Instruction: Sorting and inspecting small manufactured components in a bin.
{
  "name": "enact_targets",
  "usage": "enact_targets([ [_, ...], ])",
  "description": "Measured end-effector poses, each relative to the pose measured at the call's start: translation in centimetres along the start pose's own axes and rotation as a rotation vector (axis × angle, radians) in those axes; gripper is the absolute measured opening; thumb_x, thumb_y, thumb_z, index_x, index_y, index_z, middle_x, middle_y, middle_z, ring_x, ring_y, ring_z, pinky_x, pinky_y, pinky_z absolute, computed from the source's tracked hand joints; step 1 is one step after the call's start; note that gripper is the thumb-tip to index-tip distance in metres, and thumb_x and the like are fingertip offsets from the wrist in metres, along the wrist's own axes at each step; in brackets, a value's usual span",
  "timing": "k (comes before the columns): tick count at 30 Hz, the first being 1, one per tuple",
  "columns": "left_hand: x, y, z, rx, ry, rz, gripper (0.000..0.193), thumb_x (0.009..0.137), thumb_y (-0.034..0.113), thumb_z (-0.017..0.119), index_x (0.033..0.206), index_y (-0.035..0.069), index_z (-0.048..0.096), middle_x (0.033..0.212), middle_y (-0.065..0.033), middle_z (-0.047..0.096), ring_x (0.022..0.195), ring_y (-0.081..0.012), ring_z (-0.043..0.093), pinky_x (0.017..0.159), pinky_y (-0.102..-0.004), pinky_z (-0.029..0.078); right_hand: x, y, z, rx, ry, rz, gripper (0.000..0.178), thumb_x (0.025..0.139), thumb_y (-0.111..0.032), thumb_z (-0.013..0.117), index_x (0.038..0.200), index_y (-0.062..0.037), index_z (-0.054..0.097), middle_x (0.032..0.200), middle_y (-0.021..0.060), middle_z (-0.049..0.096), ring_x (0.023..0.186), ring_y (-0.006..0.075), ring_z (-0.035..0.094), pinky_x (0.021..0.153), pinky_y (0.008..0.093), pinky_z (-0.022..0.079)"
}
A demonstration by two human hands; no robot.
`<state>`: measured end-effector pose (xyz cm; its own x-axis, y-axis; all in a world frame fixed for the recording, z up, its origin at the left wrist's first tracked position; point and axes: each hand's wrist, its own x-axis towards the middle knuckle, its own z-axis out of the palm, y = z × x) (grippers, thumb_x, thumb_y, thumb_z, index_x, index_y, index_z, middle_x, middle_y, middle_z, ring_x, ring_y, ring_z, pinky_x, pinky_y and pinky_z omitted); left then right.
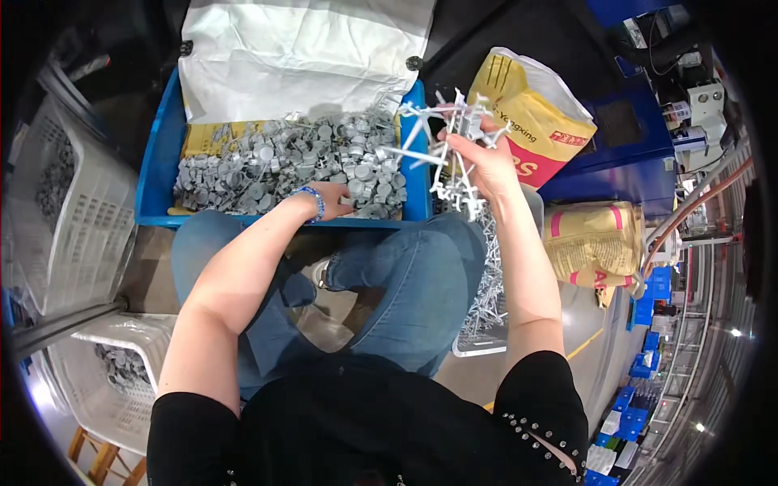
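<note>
In front of my knees stands a blue bin, heaped with small grey moulded parts, many with round caps. My left hand reaches over its near edge, fingers curled down among the parts; what they pinch is hidden. Above the bin's right edge, my right hand grips a bunch of pale branching plastic sprues, whose thin arms stick out on several sides. A white sheet, clipped at two points, covers the far part of the bin.
A crate of similar sprues stands beside my right leg. Beyond it are a yellow-and-red sack, a tan sack and a blue machine. White baskets holding grey parts stand along my left.
</note>
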<state>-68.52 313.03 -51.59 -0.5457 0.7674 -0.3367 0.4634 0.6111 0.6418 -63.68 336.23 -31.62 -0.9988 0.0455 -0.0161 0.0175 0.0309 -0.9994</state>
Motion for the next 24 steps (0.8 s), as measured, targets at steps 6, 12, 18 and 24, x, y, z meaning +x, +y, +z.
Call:
enact_targets([
  [6,-0.6,-0.3,-2.4,-0.132,0.423,-0.191,0.047,0.08,0.039,0.062,0.117,0.011,0.056,0.104,-0.0111,0.063,0.094,-0.0271,0.061,0.08,-0.0342,0.048,4.5,5.9,2.5,-0.996,-0.227,-0.267,0.04,0.062,-0.006,0.064,0.102,-0.0031,0.058,0.107,0.0136,0.056,0.105,0.0272,0.053,0.09,0.0317,0.042],
  [12,0.3,-0.8,-3.4,-0.793,0.635,0.052,0.051,0.08,0.014,0.063,0.127,0.005,0.045,0.111,-0.0086,0.06,0.098,-0.0179,0.058,0.08,-0.0314,0.049,5.2,8.2,5.3,-0.977,-0.235,-0.371,0.036,0.064,-0.005,0.064,0.099,-0.0028,0.058,0.101,0.0159,0.055,0.101,0.0331,0.052,0.087,0.0363,0.043],
  [18,0.3,0.6,-5.1,-1.264,0.592,0.044,0.054,0.078,0.018,0.063,0.127,0.003,0.044,0.112,-0.0081,0.057,0.092,-0.0159,0.057,0.072,-0.0278,0.049,5.7,7.8,5.0,-0.718,-0.146,-0.181,0.038,0.07,-0.006,0.067,0.106,-0.0032,0.056,0.098,0.0064,0.057,0.095,0.0176,0.056,0.082,0.0283,0.045],
  [24,-1.1,0.2,-8.3,-1.462,0.74,-0.021,0.04,0.086,0.029,0.055,0.122,0.01,0.052,0.109,-0.0046,0.061,0.089,-0.0139,0.06,0.075,-0.0263,0.046,2.8,2.3,-1.9,-0.245,0.109,0.101,0.049,0.073,-0.005,0.07,0.117,0.0005,0.05,0.098,0.009,0.058,0.084,0.0149,0.058,0.071,0.0266,0.047],
])
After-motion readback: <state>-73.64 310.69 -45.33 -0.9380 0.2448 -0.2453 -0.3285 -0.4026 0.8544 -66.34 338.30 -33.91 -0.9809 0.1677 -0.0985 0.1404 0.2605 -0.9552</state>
